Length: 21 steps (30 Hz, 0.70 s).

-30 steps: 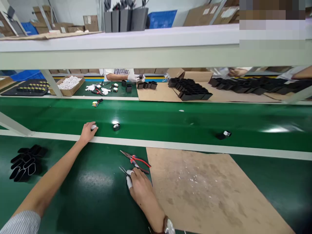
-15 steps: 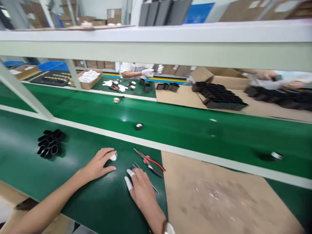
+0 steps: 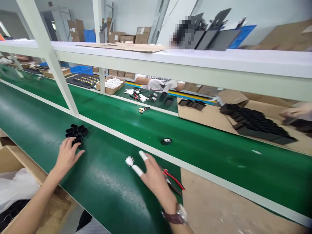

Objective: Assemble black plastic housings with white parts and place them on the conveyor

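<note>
My left hand (image 3: 67,155) is at the near edge of a cluster of black sleeves (image 3: 76,130) on the green table (image 3: 107,191); its fingers are apart, touching or just over the nearest sleeve. My right hand (image 3: 153,172), with white covers on two fingertips, is spread beside a small white and green part (image 3: 129,161). One covered fingertip is close to that part, and nothing is gripped. Red-handled pliers (image 3: 174,178) lie partly hidden behind my right hand.
Beyond a pale rail, a green belt (image 3: 207,152) carries a black sleeve with a white part (image 3: 166,141). A cardboard sheet (image 3: 219,201) lies at right. Across the belt, a person's gloved hands (image 3: 162,85) work near black cases (image 3: 258,123). A shelf post (image 3: 60,78) stands at left.
My left hand has left the small white part and moved left to the black sleeves. My right hand has moved up beside the white part, now covering some of the pliers. The view has shifted left.
</note>
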Tool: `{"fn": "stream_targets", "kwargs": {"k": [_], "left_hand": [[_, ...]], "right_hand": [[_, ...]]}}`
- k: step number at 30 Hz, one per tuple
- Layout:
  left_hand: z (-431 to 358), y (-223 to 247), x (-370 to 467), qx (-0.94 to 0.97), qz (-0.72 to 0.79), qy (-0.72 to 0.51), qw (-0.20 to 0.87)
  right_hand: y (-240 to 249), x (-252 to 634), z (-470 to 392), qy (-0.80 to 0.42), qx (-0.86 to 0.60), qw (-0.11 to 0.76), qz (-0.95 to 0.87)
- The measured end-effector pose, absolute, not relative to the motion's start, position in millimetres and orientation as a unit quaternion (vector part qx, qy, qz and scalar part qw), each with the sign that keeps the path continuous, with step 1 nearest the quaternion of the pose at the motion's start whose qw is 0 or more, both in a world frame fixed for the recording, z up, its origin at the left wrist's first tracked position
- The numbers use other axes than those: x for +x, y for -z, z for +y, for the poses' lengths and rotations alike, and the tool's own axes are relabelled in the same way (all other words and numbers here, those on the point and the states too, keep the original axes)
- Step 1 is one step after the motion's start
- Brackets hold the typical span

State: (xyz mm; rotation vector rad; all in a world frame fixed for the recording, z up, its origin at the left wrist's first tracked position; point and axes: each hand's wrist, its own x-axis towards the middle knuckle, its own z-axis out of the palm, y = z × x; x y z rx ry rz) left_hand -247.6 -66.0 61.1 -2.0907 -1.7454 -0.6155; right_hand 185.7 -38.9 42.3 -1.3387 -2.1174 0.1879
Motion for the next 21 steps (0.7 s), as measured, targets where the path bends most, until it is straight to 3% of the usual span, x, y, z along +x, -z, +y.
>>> {"fn": "stream_targets", "kwargs": {"k": [4,7,12,21], "left_hand": [[-59,-56,-256,-0.758,-0.598,0.229,0.124],[-56,-60,-214,-0.811,-0.516,0.276,-0.027],[-42,-65,-123,-0.863,-0.381,0.208,-0.258],[-18,-21,-86,-0.816,-0.380,0.221,-0.375]], "right_hand": [[-22,154,-49,-0.090,-0.502,0.218,-0.832],[-21,152,-54,-0.090,-0.526,0.197,-0.822],[-28,165,-66,-0.106,-0.527,0.177,-0.825],[-27,180,-87,-0.148,-0.515,0.198,-0.821]]}}
